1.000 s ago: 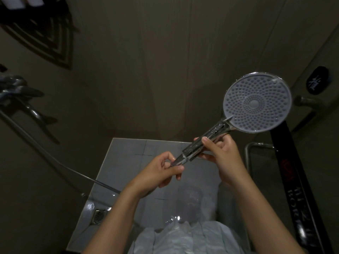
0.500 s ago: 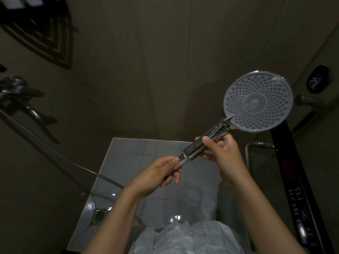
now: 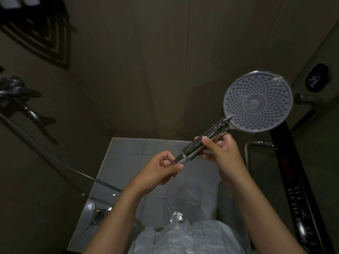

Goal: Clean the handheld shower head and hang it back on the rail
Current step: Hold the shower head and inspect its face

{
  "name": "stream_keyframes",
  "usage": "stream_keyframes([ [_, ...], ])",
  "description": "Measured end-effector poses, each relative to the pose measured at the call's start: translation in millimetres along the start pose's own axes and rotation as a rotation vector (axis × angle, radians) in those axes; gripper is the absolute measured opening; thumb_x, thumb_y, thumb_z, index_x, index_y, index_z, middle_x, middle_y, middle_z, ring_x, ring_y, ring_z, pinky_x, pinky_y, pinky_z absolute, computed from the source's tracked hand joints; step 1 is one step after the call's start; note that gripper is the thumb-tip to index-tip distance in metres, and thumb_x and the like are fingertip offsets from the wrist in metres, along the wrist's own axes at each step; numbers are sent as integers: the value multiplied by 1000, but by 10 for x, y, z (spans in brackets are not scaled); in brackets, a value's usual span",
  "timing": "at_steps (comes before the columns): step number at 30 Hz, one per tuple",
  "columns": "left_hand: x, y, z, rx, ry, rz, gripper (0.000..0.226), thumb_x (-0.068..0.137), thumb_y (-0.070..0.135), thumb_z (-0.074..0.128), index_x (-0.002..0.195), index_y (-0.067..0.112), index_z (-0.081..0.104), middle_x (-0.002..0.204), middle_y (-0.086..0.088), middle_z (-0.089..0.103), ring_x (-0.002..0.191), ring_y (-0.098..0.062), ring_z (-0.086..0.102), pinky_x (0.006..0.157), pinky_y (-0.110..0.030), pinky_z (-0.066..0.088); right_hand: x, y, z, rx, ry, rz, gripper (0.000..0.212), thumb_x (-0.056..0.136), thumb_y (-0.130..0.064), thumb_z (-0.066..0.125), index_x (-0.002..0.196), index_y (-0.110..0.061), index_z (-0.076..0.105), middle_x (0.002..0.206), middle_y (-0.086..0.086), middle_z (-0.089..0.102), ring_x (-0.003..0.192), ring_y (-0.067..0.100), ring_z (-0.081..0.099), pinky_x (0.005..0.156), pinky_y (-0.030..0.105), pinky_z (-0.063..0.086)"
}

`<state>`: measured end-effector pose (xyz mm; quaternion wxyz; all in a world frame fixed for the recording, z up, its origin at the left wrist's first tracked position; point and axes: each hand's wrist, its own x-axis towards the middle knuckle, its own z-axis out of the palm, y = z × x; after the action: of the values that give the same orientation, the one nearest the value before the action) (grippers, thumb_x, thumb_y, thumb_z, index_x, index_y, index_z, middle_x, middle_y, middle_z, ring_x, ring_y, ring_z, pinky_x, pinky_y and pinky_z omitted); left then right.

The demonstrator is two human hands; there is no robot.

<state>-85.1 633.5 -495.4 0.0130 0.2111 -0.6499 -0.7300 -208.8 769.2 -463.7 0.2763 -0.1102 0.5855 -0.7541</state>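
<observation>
**Shower head in hand, rail not yet reached**

A person holds the handheld shower head (image 3: 257,102) up at the right of the frame, its round grey nozzle face turned toward the camera and its chrome handle slanting down toward centre. The right hand (image 3: 222,158) wraps its grip around the middle of the handle, thumb pressed on top. The left hand (image 3: 161,171), just below and to the left, pinches the narrow chrome end where the hose (image 3: 60,165) joins; the hose trails off toward the left wall. Droplets bead on the handle and the floor tiles (image 3: 128,154) below look wet, which suggests rinsing is under way or done. Hanging the head back on its rail is plainly still to come. A dark banner (image 3: 293,189) down the right edge carries pale lettering, too distorted to read; a black oval label (image 3: 316,77) at upper right bears an illegible white mark.
</observation>
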Motion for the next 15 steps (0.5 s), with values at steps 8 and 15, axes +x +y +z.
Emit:
stream_keyframes([
  [8,5,-11,-11,5,-98,55,26,92,29,51,80,6,49,54,-2,59,32,-4,28,35,-14,19,8,-7,-3,11,3,-1,13,90,-2,55,96,-12,48,93,11,71,76,13,72,61,26,58],
  [15,-1,3,15,62,-83,0,39,94,36,36,77,6,55,50,-3,56,32,-5,27,38,-19,19,5,-3,-15,-2,4,10,13,90,-4,57,98,-11,49,95,12,71,80,15,72,63,27,58],
])
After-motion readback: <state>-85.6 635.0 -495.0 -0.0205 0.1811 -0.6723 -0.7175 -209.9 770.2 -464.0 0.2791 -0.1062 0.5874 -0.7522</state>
